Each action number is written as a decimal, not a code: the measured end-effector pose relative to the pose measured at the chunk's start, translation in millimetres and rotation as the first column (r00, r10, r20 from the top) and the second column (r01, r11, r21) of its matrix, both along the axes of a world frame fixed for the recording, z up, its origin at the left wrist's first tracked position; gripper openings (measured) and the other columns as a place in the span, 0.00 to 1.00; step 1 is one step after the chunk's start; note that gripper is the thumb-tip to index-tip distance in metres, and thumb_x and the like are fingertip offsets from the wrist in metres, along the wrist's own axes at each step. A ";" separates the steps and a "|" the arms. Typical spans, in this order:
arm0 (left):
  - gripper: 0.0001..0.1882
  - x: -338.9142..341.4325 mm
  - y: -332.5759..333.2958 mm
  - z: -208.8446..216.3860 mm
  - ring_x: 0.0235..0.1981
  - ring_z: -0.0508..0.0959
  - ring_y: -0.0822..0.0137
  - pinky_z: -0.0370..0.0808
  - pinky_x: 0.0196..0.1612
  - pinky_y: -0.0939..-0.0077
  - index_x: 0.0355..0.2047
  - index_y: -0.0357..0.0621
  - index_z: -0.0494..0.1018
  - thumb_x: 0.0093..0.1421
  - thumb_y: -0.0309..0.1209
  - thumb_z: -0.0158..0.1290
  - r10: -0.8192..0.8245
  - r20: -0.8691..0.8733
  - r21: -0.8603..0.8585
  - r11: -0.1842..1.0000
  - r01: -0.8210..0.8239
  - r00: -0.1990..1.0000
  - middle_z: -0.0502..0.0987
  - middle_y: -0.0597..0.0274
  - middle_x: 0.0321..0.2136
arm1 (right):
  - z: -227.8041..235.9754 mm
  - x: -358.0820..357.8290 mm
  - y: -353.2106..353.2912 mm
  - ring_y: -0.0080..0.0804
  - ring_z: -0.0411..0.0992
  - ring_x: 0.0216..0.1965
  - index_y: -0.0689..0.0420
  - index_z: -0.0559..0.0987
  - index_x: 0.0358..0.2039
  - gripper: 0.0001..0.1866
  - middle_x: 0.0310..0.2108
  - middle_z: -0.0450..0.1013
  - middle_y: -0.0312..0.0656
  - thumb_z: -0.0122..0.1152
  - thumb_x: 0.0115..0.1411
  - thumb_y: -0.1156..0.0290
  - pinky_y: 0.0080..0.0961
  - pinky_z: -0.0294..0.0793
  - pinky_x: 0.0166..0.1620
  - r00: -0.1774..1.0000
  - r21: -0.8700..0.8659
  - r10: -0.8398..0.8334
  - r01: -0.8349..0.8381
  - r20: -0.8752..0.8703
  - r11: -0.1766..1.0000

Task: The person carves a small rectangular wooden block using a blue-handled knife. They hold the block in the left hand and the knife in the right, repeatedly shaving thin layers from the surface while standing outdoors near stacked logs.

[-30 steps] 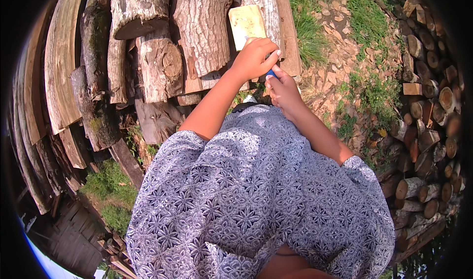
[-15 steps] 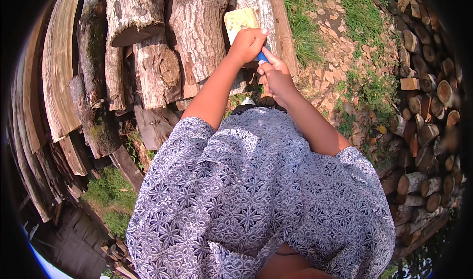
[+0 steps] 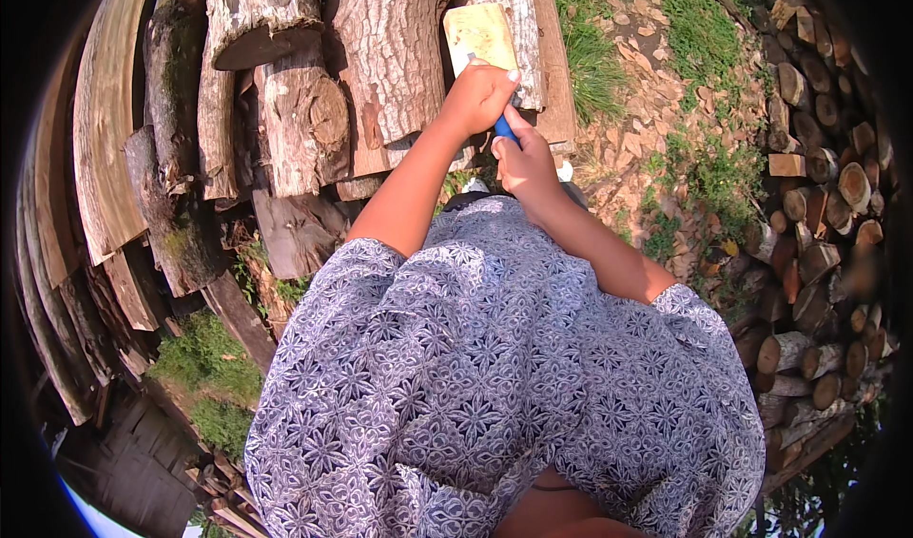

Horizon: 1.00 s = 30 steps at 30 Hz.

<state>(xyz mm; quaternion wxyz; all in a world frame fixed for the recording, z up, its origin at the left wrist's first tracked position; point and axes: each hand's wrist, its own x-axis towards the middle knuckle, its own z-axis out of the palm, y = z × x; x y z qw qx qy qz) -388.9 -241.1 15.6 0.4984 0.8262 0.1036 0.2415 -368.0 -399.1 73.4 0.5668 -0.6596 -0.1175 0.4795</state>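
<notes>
A pale yellow, squarish wooden block (image 3: pixel 480 32) lies on the bark-covered logs ahead of me. My left hand (image 3: pixel 478 99) is closed just at the block's near edge, its thumb pointing right. A small grey, metal-looking piece (image 3: pixel 470 57) shows between those knuckles and the block. Behind the left hand, my right hand (image 3: pixel 529 163) wraps around the blue handle (image 3: pixel 505 129) of a tool. This handle lines up with the grey piece, and the left hand covers the part between. The kind of tool cannot be made out.
A thick barked log (image 3: pixel 395 53) lies left of the block, and a cut log (image 3: pixel 266 15) sits farther left. Long split timbers (image 3: pixel 114 120) fill the left side. Grass and dry leaves (image 3: pixel 632 91) cover the ground at right, beside stacked firewood (image 3: pixel 827 196).
Both hands keep their grip, and they show slightly differently placed against the logs. The block appears a little farther up and right in view. Part of the view has shifted too.
</notes>
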 end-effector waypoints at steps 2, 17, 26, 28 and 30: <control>0.30 2.5 1.3 -0.6 0.16 0.65 0.47 0.63 0.27 0.57 0.13 0.36 0.64 0.70 0.43 0.43 0.007 0.014 -0.072 0.997 -0.006 1.000 0.64 0.47 0.12 | 6.6 0.3 4.0 0.14 0.64 0.25 0.60 0.61 0.70 0.33 0.28 0.70 0.31 0.51 0.64 0.74 0.19 0.66 0.29 1.000 -0.022 -0.004 0.004 0.002 1.000; 0.27 11.9 2.3 -3.7 0.13 0.63 0.58 0.61 0.22 0.59 0.15 0.33 0.64 0.67 0.40 0.47 0.125 -0.091 -0.111 0.985 -0.135 0.988 0.63 0.51 0.10 | 17.1 6.1 8.4 0.14 0.61 0.21 0.53 0.61 0.71 0.32 0.24 0.65 0.27 0.49 0.67 0.76 0.18 0.63 0.23 0.986 -0.014 -0.047 0.046 -0.161 0.999; 0.26 10.7 12.6 -7.3 0.15 0.64 0.62 0.63 0.23 0.62 0.17 0.33 0.67 0.67 0.41 0.46 0.120 -0.121 -0.139 0.981 -0.137 0.985 0.65 0.51 0.12 | 17.1 0.8 13.0 0.12 0.60 0.22 0.56 0.60 0.71 0.32 0.26 0.67 0.28 0.51 0.67 0.74 0.17 0.62 0.24 0.992 -0.073 -0.032 0.023 -0.124 0.997; 0.26 8.5 10.1 -14.2 0.15 0.64 0.61 0.63 0.23 0.62 0.17 0.33 0.67 0.67 0.42 0.46 0.134 -0.152 -0.157 0.975 -0.158 0.979 0.65 0.51 0.12 | 7.6 -1.9 10.7 0.12 0.60 0.23 0.56 0.60 0.71 0.31 0.28 0.68 0.29 0.51 0.67 0.74 0.17 0.63 0.26 0.994 -0.073 -0.054 0.048 -0.092 0.996; 0.27 12.5 9.8 -11.0 0.15 0.64 0.61 0.63 0.23 0.62 0.16 0.33 0.67 0.67 0.42 0.47 0.135 -0.152 -0.104 0.983 -0.151 0.979 0.65 0.52 0.11 | -0.6 -0.9 8.2 0.13 0.61 0.24 0.57 0.60 0.71 0.31 0.30 0.69 0.30 0.51 0.68 0.74 0.17 0.65 0.28 0.996 0.006 -0.046 0.047 -0.077 0.999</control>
